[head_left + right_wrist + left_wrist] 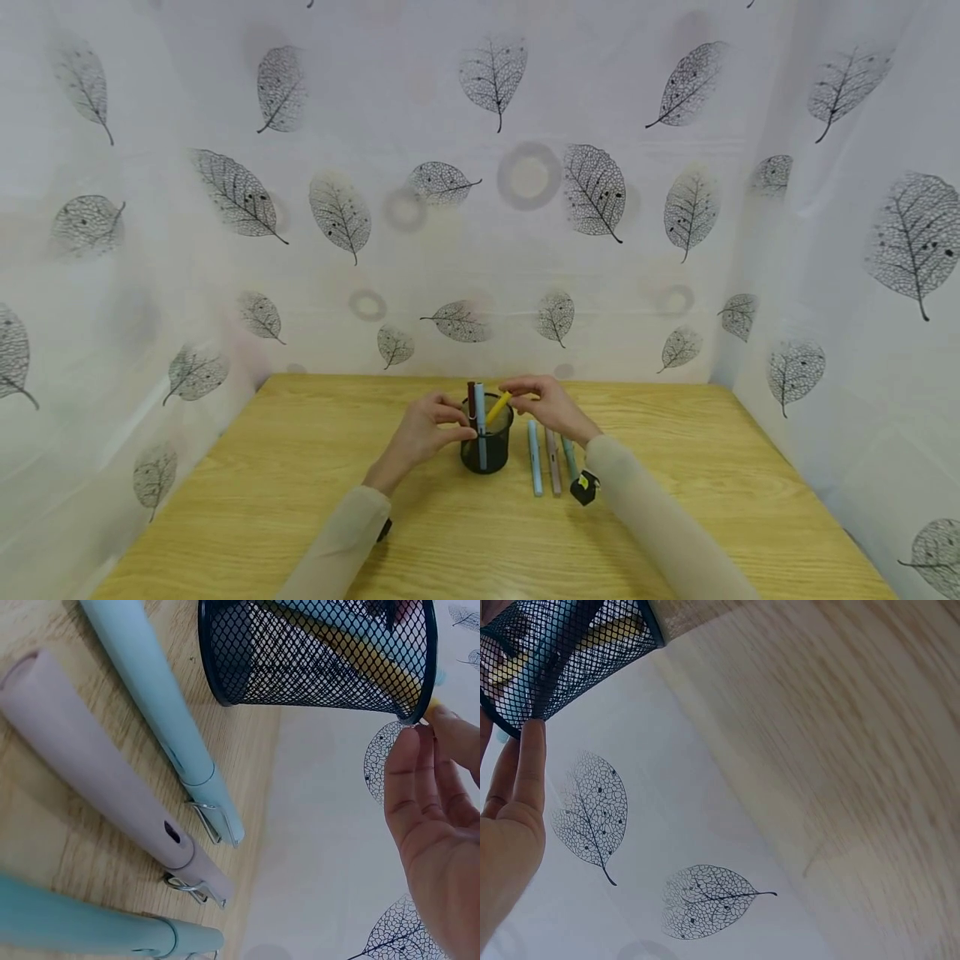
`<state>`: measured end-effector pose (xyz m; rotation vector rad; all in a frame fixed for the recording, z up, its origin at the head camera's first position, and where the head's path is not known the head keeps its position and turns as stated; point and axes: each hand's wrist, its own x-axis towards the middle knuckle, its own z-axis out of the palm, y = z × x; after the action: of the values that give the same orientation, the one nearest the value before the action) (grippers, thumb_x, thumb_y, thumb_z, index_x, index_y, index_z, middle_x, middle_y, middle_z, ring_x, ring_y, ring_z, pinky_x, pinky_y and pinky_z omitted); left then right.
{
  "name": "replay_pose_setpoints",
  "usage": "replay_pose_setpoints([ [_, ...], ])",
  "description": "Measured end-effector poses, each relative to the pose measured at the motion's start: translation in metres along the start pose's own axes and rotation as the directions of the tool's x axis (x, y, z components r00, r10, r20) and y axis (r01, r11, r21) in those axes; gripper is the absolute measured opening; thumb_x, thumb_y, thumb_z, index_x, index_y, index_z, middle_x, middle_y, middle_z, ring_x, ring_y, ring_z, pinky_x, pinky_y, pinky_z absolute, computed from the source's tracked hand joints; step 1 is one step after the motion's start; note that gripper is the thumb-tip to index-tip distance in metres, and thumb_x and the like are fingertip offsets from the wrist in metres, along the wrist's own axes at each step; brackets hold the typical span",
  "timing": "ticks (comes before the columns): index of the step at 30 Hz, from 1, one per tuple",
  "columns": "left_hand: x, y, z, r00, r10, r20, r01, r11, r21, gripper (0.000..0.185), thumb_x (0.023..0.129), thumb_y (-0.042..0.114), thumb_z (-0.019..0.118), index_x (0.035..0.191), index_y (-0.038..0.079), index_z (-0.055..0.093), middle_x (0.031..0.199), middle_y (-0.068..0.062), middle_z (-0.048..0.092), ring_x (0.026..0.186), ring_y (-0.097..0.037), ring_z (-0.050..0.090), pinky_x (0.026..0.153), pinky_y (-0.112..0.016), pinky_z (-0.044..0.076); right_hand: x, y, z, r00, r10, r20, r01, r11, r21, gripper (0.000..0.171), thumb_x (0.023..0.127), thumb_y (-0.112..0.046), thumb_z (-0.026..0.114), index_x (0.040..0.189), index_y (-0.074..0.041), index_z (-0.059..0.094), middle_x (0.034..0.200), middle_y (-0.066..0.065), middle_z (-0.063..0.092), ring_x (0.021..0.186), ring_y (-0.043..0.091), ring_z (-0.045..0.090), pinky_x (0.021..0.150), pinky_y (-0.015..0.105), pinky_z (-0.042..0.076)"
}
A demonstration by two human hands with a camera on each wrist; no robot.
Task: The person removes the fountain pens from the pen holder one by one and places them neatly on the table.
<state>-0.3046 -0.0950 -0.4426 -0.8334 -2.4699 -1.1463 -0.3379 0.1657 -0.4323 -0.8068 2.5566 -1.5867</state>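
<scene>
While your right hand [546,402] pinches the yellow pen [498,407] by its upper end, the pen leans over the rim of the mesh cup [486,451], lower end already inside; the slant suits feeding it in among what the cup already holds. The right wrist view shows the yellow barrel [379,658] through the mesh and your fingertips [420,761] right at the rim.

Your left hand [424,432] is at the cup's left side, seemingly to keep the light cup from tipping or sliding. Its thumb and forefinger close on the upright blue pen [480,425] at the rim (in the left wrist view you see only straight fingers [531,761] touching the mesh [559,656], so how firm that pinch is I cannot tell). A dark red pen [471,394] stands in the cup just behind.

Three more pens lie side by side on the table [262,500], just right of the cup: light blue [534,457], pinkish [552,461] and teal [570,457], parallel and within easy reach of your right hand.
</scene>
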Motion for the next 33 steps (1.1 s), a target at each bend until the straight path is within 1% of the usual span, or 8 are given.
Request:
replay_pose_setpoints([
  [4, 0.000, 0.000, 0.000, 1.000, -0.030, 0.009, 0.030, 0.999, -0.031, 0.009, 0.076, 0.027, 0.084, 0.074, 0.023, 0.077, 0.094, 0.005, 0.064, 0.088, -0.014, 0.059, 0.078, -0.044, 0.053, -0.001, -0.001, -0.001, 1.000, 0.018, 0.015, -0.018, 1.000, -0.003, 0.032, 0.097, -0.012, 0.062, 0.129, -0.011, 0.065, 0.133, 0.013, 0.060, 0.112, 0.028, 0.061, 0.086, 0.049, 0.055],
  [8, 0.000, -0.001, -0.001, 1.000, -0.009, 0.004, 0.009, 1.000, -0.019, 0.009, 0.076, 0.028, 0.083, 0.074, 0.023, 0.077, 0.094, 0.005, 0.065, 0.087, -0.012, 0.059, 0.076, -0.038, 0.053, -0.001, 0.002, 0.001, 0.999, 0.046, 0.009, -0.046, 0.999, -0.013, 0.032, 0.096, -0.015, 0.064, 0.128, -0.013, 0.065, 0.128, 0.012, 0.063, 0.113, 0.030, 0.060, 0.086, 0.049, 0.055],
  [10, 0.000, 0.000, -0.001, 1.000, 0.012, -0.004, -0.012, 1.000, -0.003, 0.009, 0.077, 0.029, 0.083, 0.075, 0.022, 0.077, 0.093, 0.005, 0.065, 0.086, -0.012, 0.059, 0.074, -0.036, 0.052, -0.001, 0.007, 0.001, 0.999, 0.037, -0.004, -0.037, 0.999, -0.018, 0.029, 0.097, -0.018, 0.064, 0.126, -0.014, 0.066, 0.121, 0.009, 0.066, 0.108, 0.030, 0.062, 0.084, 0.048, 0.055],
  [15, -0.001, 0.002, -0.001, 1.000, 0.019, -0.011, -0.020, 1.000, -0.006, 0.009, 0.076, 0.028, 0.084, 0.076, 0.022, 0.077, 0.094, 0.004, 0.065, 0.088, -0.014, 0.060, 0.075, -0.043, 0.054, -0.002, 0.006, 0.003, 0.999, 0.001, -0.047, -0.001, 1.000, -0.001, 0.027, 0.098, -0.020, 0.062, 0.122, -0.010, 0.067, 0.111, 0.010, 0.070, 0.098, 0.034, 0.065, 0.081, 0.047, 0.056],
  [19, -0.001, 0.002, -0.001, 1.000, 0.011, -0.011, -0.011, 1.000, -0.002, 0.009, 0.077, 0.029, 0.083, 0.076, 0.022, 0.077, 0.095, 0.005, 0.065, 0.090, -0.015, 0.061, 0.077, -0.043, 0.054, -0.002, 0.005, 0.004, 0.995, 0.001, -0.097, 0.002, 0.999, 0.034, 0.028, 0.097, -0.019, 0.063, 0.123, -0.006, 0.066, 0.114, 0.013, 0.069, 0.099, 0.029, 0.067, 0.079, 0.039, 0.058],
  [26, -0.001, 0.001, 0.001, 0.998, 0.050, -0.026, -0.049, 0.999, 0.020, 0.009, 0.075, 0.027, 0.084, 0.074, 0.021, 0.077, 0.092, 0.004, 0.065, 0.085, -0.013, 0.060, 0.074, -0.038, 0.054, -0.002, 0.000, 0.005, 0.989, 0.014, -0.147, 0.000, 0.996, 0.095, 0.028, 0.100, -0.019, 0.059, 0.124, -0.006, 0.061, 0.121, 0.019, 0.066, 0.102, 0.038, 0.066, 0.078, 0.035, 0.059],
  [29, -0.001, 0.000, 0.001, 0.998, 0.062, -0.033, -0.062, 0.998, 0.012, 0.009, 0.074, 0.027, 0.084, 0.074, 0.021, 0.077, 0.091, 0.004, 0.065, 0.084, -0.012, 0.060, 0.072, -0.035, 0.054, -0.002, -0.003, 0.005, 0.990, 0.002, -0.143, 0.015, 0.993, 0.118, 0.028, 0.102, -0.016, 0.054, 0.127, -0.004, 0.055, 0.123, 0.024, 0.063, 0.107, 0.041, 0.064, 0.080, 0.041, 0.058],
  [33, -0.001, 0.000, 0.001, 0.999, 0.044, -0.031, -0.044, 0.999, -0.001, 0.009, 0.075, 0.027, 0.084, 0.074, 0.022, 0.077, 0.092, 0.005, 0.065, 0.086, -0.013, 0.061, 0.074, -0.028, 0.053, -0.003, -0.010, 0.004, 0.988, -0.013, -0.153, 0.041, 0.983, 0.180, 0.030, 0.105, -0.012, 0.046, 0.133, -0.003, 0.048, 0.124, 0.030, 0.059, 0.109, 0.041, 0.062, 0.084, 0.053, 0.056],
])
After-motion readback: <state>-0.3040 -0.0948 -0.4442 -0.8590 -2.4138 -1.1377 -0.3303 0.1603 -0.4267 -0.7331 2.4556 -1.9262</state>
